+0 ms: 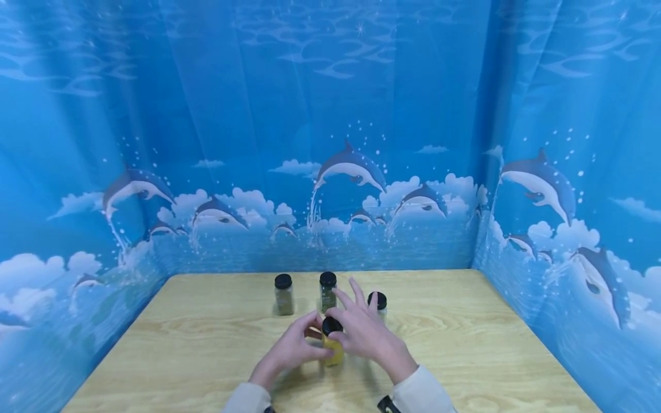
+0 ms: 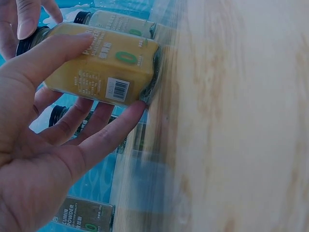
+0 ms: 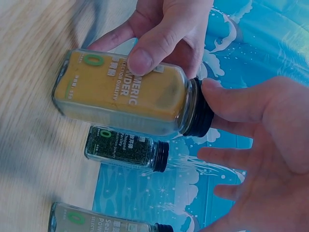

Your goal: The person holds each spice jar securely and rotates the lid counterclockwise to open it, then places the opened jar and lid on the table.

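An upright glass jar of yellow turmeric powder (image 3: pixel 104 94) with a black lid (image 3: pixel 200 113) is between my two hands. My left hand (image 1: pixel 295 347) grips the jar's body, thumb on one side and fingers round the other. With thumb and forefinger my right hand (image 1: pixel 365 331) pinches the lid, its other fingers spread away from the jar. Whether the jar's base touches the table cannot be told. Just behind it stands a jar of chopped parsley (image 1: pixel 327 293), partly covered by my right hand's fingers.
A cumin powder jar (image 1: pixel 284 299) stands to the left on the wooden table (image 1: pixel 217 338). Another black-lidded jar (image 1: pixel 381 302), pale inside, is partly hidden behind my right hand. A blue dolphin-print curtain (image 1: pixel 268 115) encloses the table's back and sides.
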